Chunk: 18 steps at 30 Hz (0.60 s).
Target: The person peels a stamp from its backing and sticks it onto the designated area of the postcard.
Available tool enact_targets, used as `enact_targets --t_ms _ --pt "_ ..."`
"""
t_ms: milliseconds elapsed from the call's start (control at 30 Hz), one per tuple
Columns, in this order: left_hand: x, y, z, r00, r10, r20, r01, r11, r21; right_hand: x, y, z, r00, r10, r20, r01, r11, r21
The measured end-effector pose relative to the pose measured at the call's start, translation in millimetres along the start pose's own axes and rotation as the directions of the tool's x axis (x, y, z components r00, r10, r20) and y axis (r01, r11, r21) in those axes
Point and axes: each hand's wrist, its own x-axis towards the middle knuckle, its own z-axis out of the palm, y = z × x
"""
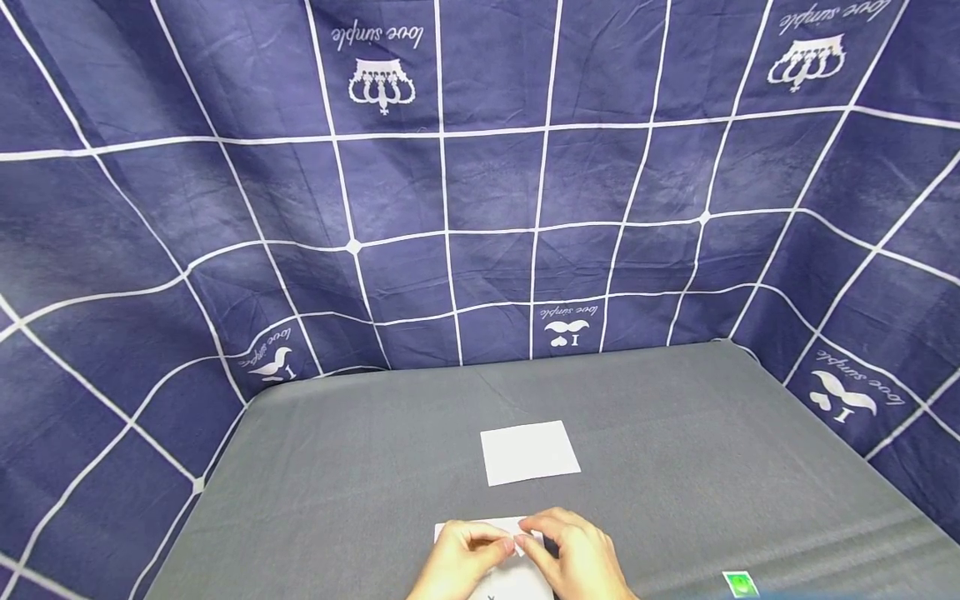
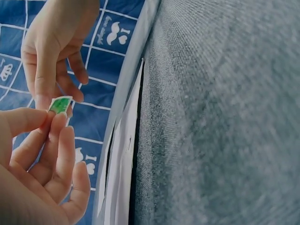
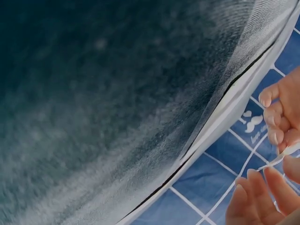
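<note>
Between both hands is a small green sticker [image 2: 61, 105] with a white border; in the head view only its pale side shows. My left hand [image 1: 459, 557] pinches it between thumb and index finger, the other fingers loosely bent. From the opposite side, the thumb and fingertips of my right hand [image 1: 576, 553] pinch its edge. In the right wrist view a thin white edge [image 3: 287, 153] runs between the fingertips. Beneath the hands lies white paper [image 1: 447, 528], mostly covered by them, with a small dark mark near the bottom of the head view.
A blank white sheet [image 1: 530, 452] lies on the grey cloth-covered table [image 1: 360, 467], beyond the hands. Another small green piece with a white border [image 1: 741, 583] is at the near right. Blue curtains [image 1: 487, 183] with white lines surround the back and sides.
</note>
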Motion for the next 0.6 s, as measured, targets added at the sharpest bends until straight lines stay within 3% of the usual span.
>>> enact_targets --t_ms 167,433,600 --pt "-1.6 2.4 2.5 1.0 0.027 -0.011 -0.027 1.0 0.013 -0.2 -0.7 -0.7 1.0 -0.01 0.014 0.01 1.0 0.001" --pt "-1.8 4.4 4.2 0.997 0.076 -0.013 -0.076 0.997 0.025 -0.2 1.3 1.6 0.988 -0.155 -0.011 0.154 0.986 -0.059" --pt "-1.1 4.4 4.2 0.998 0.057 -0.012 -0.057 0.998 0.023 0.3 0.3 1.0 0.992 -0.128 -0.007 0.128 0.991 -0.041"
